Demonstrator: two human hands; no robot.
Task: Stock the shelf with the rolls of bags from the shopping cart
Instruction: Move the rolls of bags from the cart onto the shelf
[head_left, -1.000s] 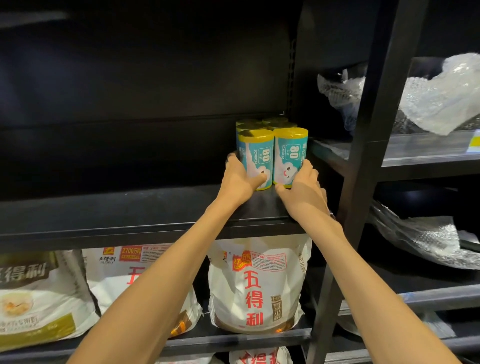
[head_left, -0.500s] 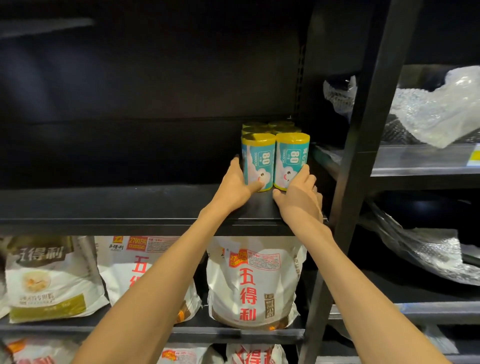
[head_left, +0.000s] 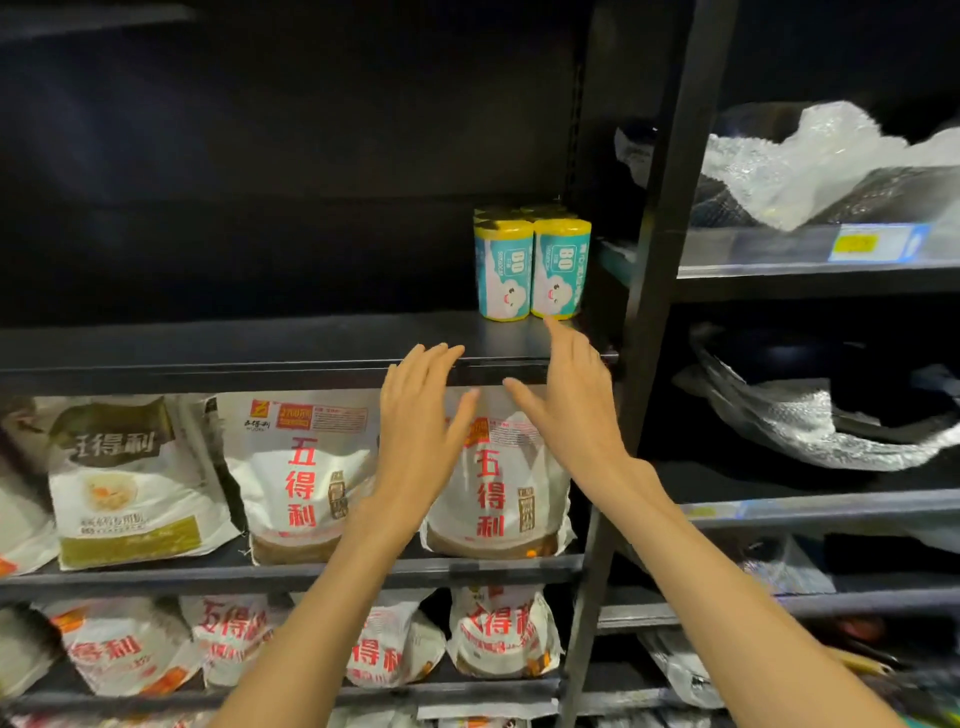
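**Both hands bare in front of the shelf, rolls standing at the right end**

Head view: the rolls of bags stand upright in a tight cluster at the right end of the dark shelf, two teal-and-yellow ones in front, side by side and touching, more tucked behind. The left hand hangs in front of the shelf edge, fingers straight and spread, holding nothing. The right hand is beside it, fingers loose and extended, empty, one fingertip just below the front right roll; contact is unclear. Below, white flour bags with red lettering fill the lower shelves. Right of the black upright post, crumpled plastic wrap sits on neighbouring racks.
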